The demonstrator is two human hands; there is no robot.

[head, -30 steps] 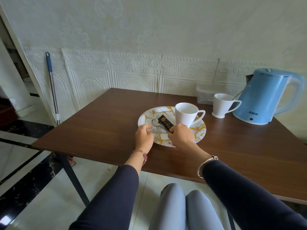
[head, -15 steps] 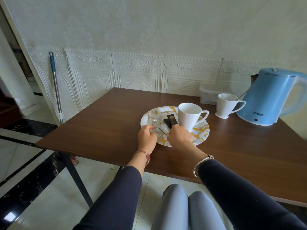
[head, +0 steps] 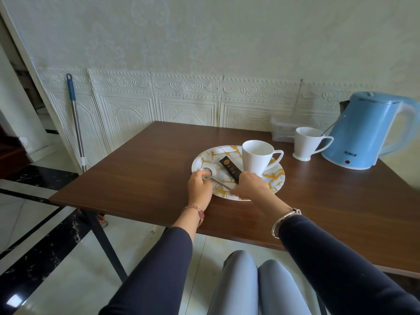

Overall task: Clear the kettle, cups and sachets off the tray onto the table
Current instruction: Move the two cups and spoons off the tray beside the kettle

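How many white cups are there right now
2: one cup stands on the marbled tray; the other cup stands on the table beside the blue kettle.

Kettle [head: 366,130] handle cut by right edge (spoon [head: 210,175] handle end under right hand [head: 250,185]).

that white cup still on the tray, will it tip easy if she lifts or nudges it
The white cup narrows toward its base, so a sideways nudge would probably tip it. It looks empty, so likely light, and its side handle offers a firm hold. Its glossy wall suggests ceramic: probably slippery and breakable if it falls off the tray.
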